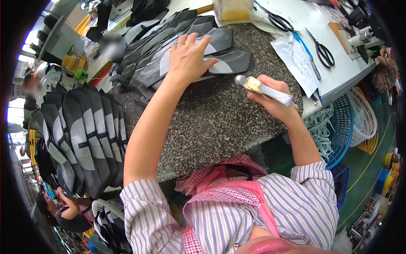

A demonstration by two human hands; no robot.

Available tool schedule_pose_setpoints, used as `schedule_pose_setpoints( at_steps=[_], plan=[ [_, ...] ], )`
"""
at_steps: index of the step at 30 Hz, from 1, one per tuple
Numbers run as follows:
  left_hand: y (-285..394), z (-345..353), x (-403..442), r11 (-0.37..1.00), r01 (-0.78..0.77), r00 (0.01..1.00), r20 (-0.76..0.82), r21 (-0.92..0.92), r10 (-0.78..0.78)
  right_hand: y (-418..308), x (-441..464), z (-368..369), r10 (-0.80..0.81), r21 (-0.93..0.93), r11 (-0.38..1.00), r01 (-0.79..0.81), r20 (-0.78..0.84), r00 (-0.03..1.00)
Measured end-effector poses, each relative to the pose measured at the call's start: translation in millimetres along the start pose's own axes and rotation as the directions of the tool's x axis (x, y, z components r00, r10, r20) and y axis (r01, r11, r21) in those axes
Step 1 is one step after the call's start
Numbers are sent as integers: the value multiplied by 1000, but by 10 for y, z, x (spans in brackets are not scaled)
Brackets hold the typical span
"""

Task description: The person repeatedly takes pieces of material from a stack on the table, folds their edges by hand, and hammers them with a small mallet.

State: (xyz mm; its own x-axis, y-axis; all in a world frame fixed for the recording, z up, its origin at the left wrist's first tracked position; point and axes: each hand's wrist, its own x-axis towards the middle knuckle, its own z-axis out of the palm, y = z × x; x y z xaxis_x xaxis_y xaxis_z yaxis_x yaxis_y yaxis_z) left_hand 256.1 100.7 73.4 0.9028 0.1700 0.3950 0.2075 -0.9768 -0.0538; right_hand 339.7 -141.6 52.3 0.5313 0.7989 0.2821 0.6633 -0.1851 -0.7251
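Evidently, dark pieces [148, 50] on the counter [211, 122] bear pale patches [221, 67], any remainder unclear, my left hand [185, 59] open upon them, my right hand [277, 101] gripping a hammer-like tool [253, 84].

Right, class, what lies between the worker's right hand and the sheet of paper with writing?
Between the right hand and the written sheet, only bare speckled slab shows in the head view.

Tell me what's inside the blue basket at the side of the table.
The blue basket holds a loose tangle of thin, pale strips. Whatever lies beneath the strips is covered, so I can't tell.
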Motion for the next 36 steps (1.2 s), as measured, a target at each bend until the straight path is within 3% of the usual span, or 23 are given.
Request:
schedule_pose_setpoints(
  at_steps=[2,4,7,8,9,10,12,13,14,16,17,18,19,21,22,24,25,27,29,31,33,35,36],
  plan=[
    [88,36,262,988,155,971,186,-24,-148,-2,185,74,-59,5,998,59,-10,998],
    [92,63,523,944,329,872,388,-12,-299,39,390,198,-110,-74,992,107,-48,993],
    [-80,217,667,942,305,891,392,-140,-230,150,648,362,-111,-235,966,105,-13,994],
    [-155,259,616,882,331,906,374,-336,-198,179,695,406,-85,-298,950,87,20,996],
    [-190,133,571,848,333,922,330,-411,-202,212,718,447,-55,-360,930,71,55,997],
    [-205,-102,505,807,336,933,289,-486,-215,258,708,475,-143,-339,932,127,-23,989],
    [-454,-666,92,628,431,876,132,-648,-465,272,698,486,-152,-325,936,138,-20,988],
    [-1286,-379,-185,882,177,898,-295,-437,-327,273,704,487,-151,-314,940,135,-26,988],
    [-1526,-824,-491,746,217,851,-253,-629,-460,278,706,505,-166,-300,943,147,-41,985],
    [-2003,-1719,-1113,358,157,701,-151,-920,-697,311,709,513,-159,-340,929,144,-16,987],
    [-1527,-2100,-1143,494,303,541,-280,-815,-793,362,690,520,-212,-373,909,187,-28,977],
    [-1177,-2372,-1234,574,475,362,-447,-667,-818,369,646,512,-146,-364,923,122,-39,989],
    [-960,-2177,-1346,642,549,449,-458,-536,-767,380,656,506,-116,-341,935,99,-29,993],
    [-359,-1326,-1583,779,505,826,-55,-371,-561,551,681,547,-84,-400,913,81,10,996],
    [-34,-924,-1664,798,455,890,215,-394,-402,721,725,569,-39,-417,906,66,74,996],
    [650,-319,-1711,785,457,794,591,-418,-147,1154,798,619,-82,-296,949,108,98,992],
    [834,-159,-1660,767,476,770,626,-431,-126,1199,830,592,-194,-303,928,218,108,975],
    [951,-151,-1665,729,498,840,470,-470,-270,890,700,446,-212,-279,928,246,146,966],
    [1029,14,-1565,716,469,882,325,-517,-343,667,491,310,-260,-78,958,275,158,953],
    [1052,142,-1609,723,464,885,302,-512,-355,296,215,133,-208,76,978,195,288,935],
    [1045,166,-1623,732,455,889,306,-507,-341,-25,17,36,-160,77,987,141,519,840],
    [1016,143,-1634,741,451,889,328,-497,-320,-149,-236,139,-346,106,933,344,527,776],
    [1004,152,-1636,738,451,888,337,-502,-313,-116,-298,157,-263,64,959,275,552,791]
  ],
)
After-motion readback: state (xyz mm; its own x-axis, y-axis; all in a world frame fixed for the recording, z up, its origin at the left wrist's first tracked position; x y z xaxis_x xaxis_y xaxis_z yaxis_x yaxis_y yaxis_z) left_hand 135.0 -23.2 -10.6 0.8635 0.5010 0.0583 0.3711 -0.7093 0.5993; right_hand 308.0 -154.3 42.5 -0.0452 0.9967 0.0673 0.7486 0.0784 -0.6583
